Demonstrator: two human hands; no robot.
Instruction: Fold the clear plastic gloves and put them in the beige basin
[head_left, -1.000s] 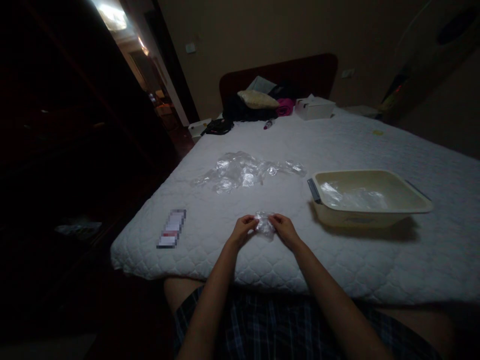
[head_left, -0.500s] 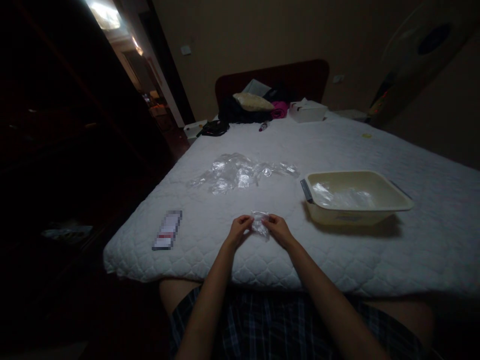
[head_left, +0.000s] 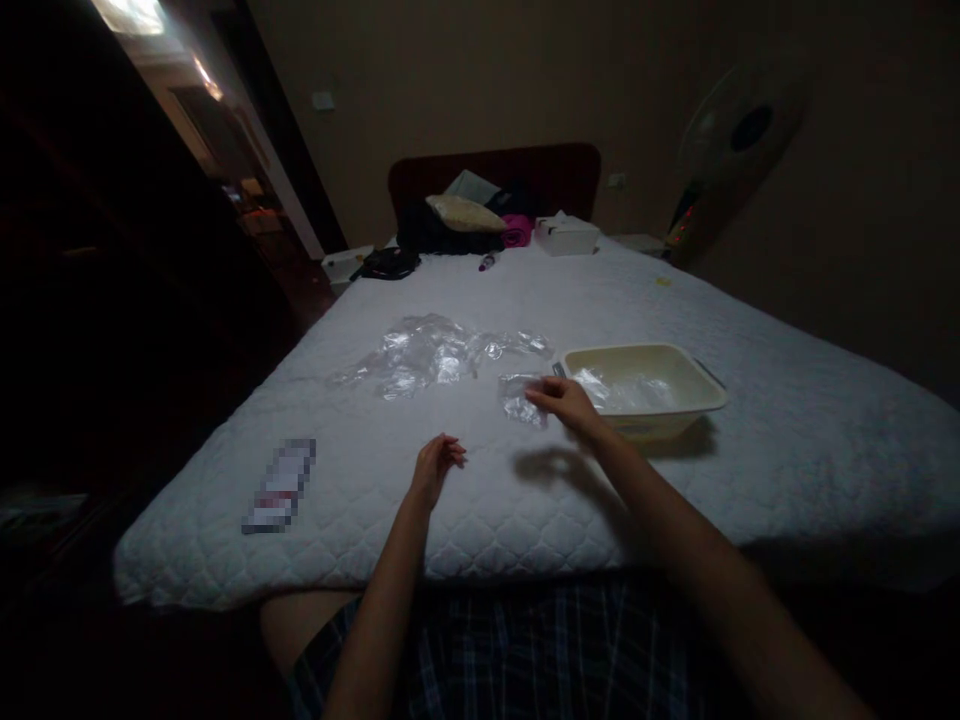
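Note:
A small clear plastic bag (head_left: 520, 402) hangs from the pinched fingers of my right hand (head_left: 564, 400), raised above the bed just left of a cream plastic basin (head_left: 660, 425). More clear plastic lies inside that basin, which has grey handles. Lower and to the left, my left hand (head_left: 439, 465) holds nothing; its fingers are loosely bent and apart over the quilted white bed cover (head_left: 480, 510). Beyond both hands a loose spread of clear plastic bags (head_left: 431, 355) lies on the cover.
A phone-like object (head_left: 281, 487), blurred out, lies at the left. Towards the headboard (head_left: 495, 160) are a pillow (head_left: 465, 212), a rolled pink cloth (head_left: 517, 231), a white box (head_left: 567, 235) and a dark bag (head_left: 390, 263). A standing fan (head_left: 750, 130) is at the right.
My left hand has let go of the plastic bag and moved left. My right hand has lifted the bag forward towards the basin. The whole view has shifted.

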